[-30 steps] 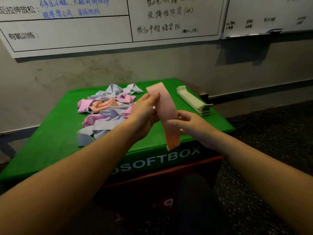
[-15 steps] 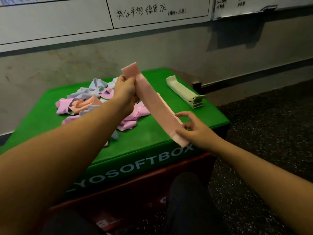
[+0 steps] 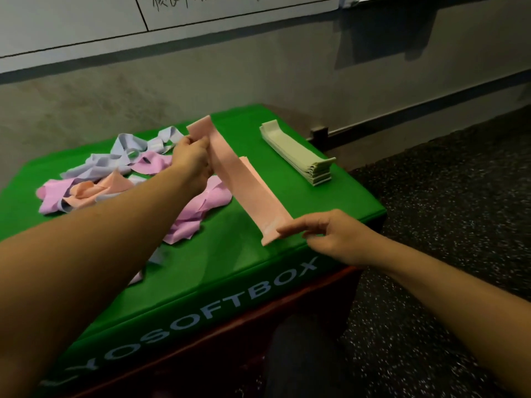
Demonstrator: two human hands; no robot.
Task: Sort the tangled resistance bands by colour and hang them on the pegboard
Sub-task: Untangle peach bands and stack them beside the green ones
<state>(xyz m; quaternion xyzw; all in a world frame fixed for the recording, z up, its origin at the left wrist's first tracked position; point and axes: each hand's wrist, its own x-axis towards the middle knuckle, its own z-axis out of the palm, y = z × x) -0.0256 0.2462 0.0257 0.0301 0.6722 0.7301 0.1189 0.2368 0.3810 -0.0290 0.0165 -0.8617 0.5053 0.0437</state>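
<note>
A salmon-pink resistance band [image 3: 244, 182] stretches flat between my two hands above the green soft box [image 3: 330, 193]. My left hand [image 3: 192, 159] grips its far end, and my right hand [image 3: 324, 231] pinches its near end. A second salmon band edge lies just under it on the box. To the left, a tangled pile of bands [image 3: 120, 179] in lilac, pink and salmon covers the box top. A neat stack of pale green bands [image 3: 298, 156] lies at the box's right side. No pegboard is in view.
A grey wall with whiteboards [image 3: 201, 12] rises behind the box. Dark speckled floor [image 3: 445, 196] lies to the right. A red box layer [image 3: 287, 300] sits beneath the green one, and my dark-clothed knee is at the bottom centre.
The salmon band went from hanging folded in front of me to being pulled out flat and lowered toward the box top. My right hand slid to its near end.
</note>
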